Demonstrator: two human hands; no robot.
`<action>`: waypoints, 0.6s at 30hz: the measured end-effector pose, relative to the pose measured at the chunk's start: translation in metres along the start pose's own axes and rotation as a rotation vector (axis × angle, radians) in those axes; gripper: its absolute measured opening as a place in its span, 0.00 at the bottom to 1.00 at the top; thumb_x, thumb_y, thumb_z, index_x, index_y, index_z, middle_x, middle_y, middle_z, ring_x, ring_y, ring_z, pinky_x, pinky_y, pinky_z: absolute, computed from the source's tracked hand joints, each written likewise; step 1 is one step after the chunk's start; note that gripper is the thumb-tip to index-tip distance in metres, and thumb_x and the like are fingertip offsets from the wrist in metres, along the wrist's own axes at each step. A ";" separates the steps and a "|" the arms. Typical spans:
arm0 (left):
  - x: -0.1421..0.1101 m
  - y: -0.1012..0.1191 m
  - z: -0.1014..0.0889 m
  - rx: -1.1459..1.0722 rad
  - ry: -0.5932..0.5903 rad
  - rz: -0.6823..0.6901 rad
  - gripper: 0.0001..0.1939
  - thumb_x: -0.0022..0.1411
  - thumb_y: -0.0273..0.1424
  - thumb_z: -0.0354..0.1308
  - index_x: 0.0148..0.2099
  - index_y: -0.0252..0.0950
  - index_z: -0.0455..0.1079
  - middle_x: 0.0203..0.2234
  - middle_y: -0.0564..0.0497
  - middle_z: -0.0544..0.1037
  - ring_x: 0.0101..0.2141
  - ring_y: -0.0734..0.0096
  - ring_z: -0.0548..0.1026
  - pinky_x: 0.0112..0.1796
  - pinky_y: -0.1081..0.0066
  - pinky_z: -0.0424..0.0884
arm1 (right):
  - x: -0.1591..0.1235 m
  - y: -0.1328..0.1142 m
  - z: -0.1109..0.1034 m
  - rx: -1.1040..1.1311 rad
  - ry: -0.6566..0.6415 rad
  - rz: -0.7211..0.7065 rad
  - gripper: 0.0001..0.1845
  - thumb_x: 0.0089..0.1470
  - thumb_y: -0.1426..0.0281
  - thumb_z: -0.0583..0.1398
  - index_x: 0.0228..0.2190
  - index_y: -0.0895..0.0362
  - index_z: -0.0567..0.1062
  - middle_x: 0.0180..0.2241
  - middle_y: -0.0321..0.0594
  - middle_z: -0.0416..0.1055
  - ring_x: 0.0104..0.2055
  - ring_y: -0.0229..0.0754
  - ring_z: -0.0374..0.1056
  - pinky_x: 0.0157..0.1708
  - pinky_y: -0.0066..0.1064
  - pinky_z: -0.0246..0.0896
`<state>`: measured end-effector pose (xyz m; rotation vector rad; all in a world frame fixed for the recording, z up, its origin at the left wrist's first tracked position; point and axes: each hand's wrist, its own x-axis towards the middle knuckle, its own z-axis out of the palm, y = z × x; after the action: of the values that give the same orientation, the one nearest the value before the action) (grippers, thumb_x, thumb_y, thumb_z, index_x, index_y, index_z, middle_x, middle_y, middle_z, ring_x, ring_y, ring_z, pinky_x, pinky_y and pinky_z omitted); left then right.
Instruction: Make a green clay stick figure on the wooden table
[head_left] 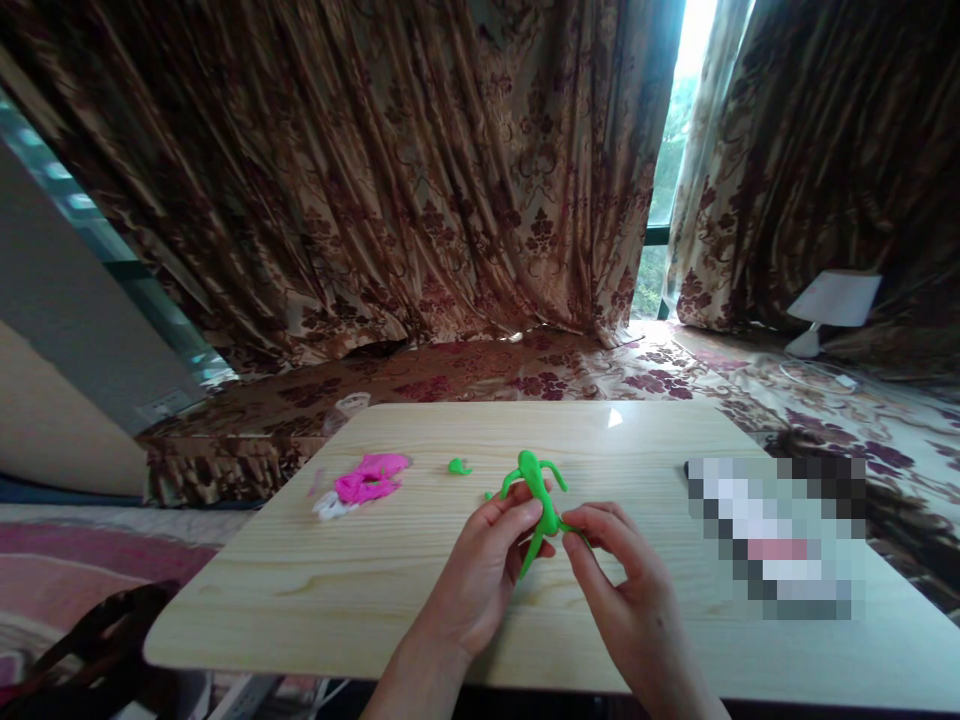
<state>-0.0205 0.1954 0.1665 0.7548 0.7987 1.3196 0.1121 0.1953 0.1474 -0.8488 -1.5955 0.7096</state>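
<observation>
A bright green clay figure (538, 487) with a rounded head, two arms and two legs is held above the table. My left hand (491, 555) grips its body, with the thumb in front and the fingers behind. My right hand (619, 560) pinches the figure's leg on the right side between thumb and fingertips. Past my left hand, a small lump of green clay (458, 466) lies on the table, and a tiny green bit (488, 496) is nearer to the fingers.
On the light wood-grain table (315, 600), a crumpled pink wrapper (371, 478) with a white part (330, 507) lies at the left. A blurred-out flat object (772, 540) rests at the right. Behind stand patterned curtains (450, 180) and a white lamp (836, 300).
</observation>
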 end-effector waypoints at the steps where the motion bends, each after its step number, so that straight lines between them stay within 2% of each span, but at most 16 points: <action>1: -0.001 0.001 0.001 0.005 0.002 0.000 0.07 0.54 0.29 0.56 0.37 0.35 0.69 0.30 0.52 0.70 0.30 0.77 0.67 0.31 0.76 0.64 | 0.000 -0.001 0.000 -0.013 0.016 0.001 0.06 0.53 0.74 0.55 0.35 0.55 0.70 0.35 0.39 0.66 0.38 0.40 0.64 0.38 0.31 0.62; 7: -0.006 0.004 0.009 0.089 -0.007 0.028 0.07 0.53 0.28 0.58 0.37 0.36 0.69 0.28 0.54 0.69 0.32 0.78 0.67 0.36 0.78 0.63 | 0.001 -0.003 0.001 -0.172 0.101 -0.052 0.07 0.48 0.72 0.60 0.33 0.55 0.70 0.37 0.41 0.64 0.42 0.44 0.62 0.43 0.39 0.59; 18: -0.010 0.008 0.014 0.104 -0.064 0.018 0.10 0.54 0.27 0.57 0.41 0.36 0.70 0.31 0.53 0.70 0.33 0.79 0.66 0.40 0.77 0.62 | 0.002 -0.007 -0.003 -0.124 0.059 -0.081 0.02 0.50 0.73 0.59 0.30 0.56 0.71 0.35 0.39 0.64 0.40 0.41 0.63 0.41 0.33 0.59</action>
<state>-0.0139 0.1857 0.1818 0.8845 0.8155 1.2709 0.1137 0.1928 0.1548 -0.8821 -1.6239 0.5280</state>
